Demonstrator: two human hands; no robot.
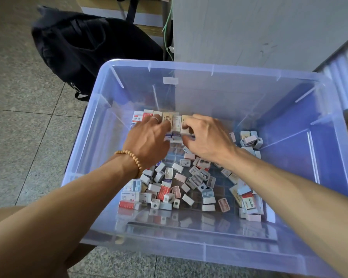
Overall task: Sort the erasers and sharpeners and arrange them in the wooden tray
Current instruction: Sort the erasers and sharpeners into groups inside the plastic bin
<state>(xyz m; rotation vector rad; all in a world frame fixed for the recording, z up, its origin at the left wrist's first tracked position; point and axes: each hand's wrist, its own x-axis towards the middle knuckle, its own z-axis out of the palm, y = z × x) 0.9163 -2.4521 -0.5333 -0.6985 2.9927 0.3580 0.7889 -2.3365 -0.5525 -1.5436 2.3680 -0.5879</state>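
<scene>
Both arms reach down into a big translucent blue plastic bin on the speckled floor. The left hand, a beaded wooden bracelet at its wrist, lies with fingers spread on a standing row of paper-sleeved erasers at the far side. The right hand pinches the cream eraser at that row's end. Loose small pastel sharpeners and erasers lie heaped nearer. A black bag slumps behind.
</scene>
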